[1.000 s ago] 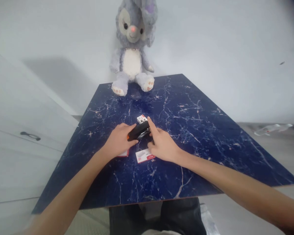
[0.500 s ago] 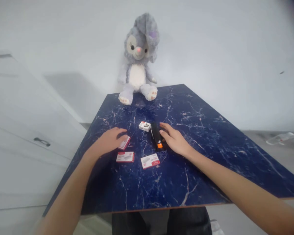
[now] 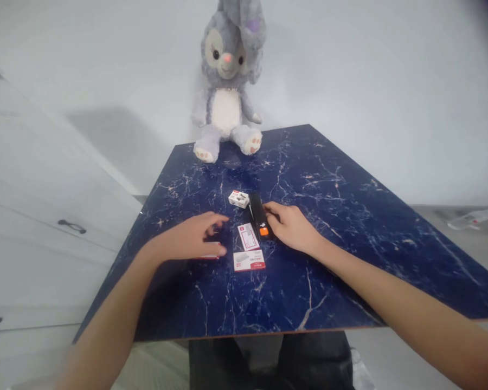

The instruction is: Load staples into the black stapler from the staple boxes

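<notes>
My left hand (image 3: 195,235) is open, palm down, fingers apart, over a red-and-white staple box (image 3: 207,257) that it mostly hides. To its right, a second flat staple box (image 3: 248,236) lies lengthwise, its end against a third box (image 3: 249,260) lying crosswise. A black stapler (image 3: 257,208) with an orange end lies beside the second box. My right hand (image 3: 290,225) rests on the table against the stapler's right side, thumb and index finger apart, fingers bent but not wrapped around it. A small white box with a clip picture (image 3: 238,199) stands by the stapler's far end.
A grey-lilac plush rabbit (image 3: 226,108) sits at the far edge of the blue marbled table (image 3: 329,200). White cabinet drawers (image 3: 57,254) stand on the left. My legs (image 3: 313,360) are below the near edge.
The staple box that was under my left fingers now lies beside the stapler. My left hand has come back over the remaining left box. My right hand stays by the stapler; the view tilts down slightly.
</notes>
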`<state>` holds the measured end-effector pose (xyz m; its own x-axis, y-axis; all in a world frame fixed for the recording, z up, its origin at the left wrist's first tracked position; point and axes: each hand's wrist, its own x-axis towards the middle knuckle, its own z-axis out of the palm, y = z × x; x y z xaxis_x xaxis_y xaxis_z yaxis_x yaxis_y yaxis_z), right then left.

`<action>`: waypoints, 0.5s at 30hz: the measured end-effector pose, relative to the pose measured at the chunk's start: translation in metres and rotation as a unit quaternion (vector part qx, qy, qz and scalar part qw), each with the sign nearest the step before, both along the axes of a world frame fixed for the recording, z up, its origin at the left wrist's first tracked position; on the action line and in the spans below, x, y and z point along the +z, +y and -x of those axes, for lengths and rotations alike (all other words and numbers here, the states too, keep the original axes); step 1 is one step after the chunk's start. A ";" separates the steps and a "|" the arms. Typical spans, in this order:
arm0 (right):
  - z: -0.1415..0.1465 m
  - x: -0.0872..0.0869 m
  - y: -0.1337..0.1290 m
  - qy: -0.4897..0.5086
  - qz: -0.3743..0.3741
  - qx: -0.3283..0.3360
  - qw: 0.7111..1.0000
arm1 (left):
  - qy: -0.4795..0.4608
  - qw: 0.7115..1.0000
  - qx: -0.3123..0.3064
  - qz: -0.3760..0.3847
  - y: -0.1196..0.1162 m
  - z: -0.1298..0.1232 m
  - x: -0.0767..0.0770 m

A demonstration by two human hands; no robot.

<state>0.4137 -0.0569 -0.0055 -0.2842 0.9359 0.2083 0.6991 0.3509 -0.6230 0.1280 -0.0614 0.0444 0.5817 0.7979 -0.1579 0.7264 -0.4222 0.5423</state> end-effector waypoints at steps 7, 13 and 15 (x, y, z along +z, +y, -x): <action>-0.001 -0.003 0.002 -0.020 -0.009 0.007 1.000 | 0.035 0.998 0.030 -0.034 0.002 0.002 0.005; -0.003 -0.003 0.002 -0.047 -0.025 0.022 0.998 | -0.168 0.985 0.012 0.021 -0.006 -0.041 -0.024; -0.004 -0.001 0.001 -0.053 -0.027 0.028 0.998 | -0.159 0.987 -0.004 0.023 -0.007 -0.046 -0.030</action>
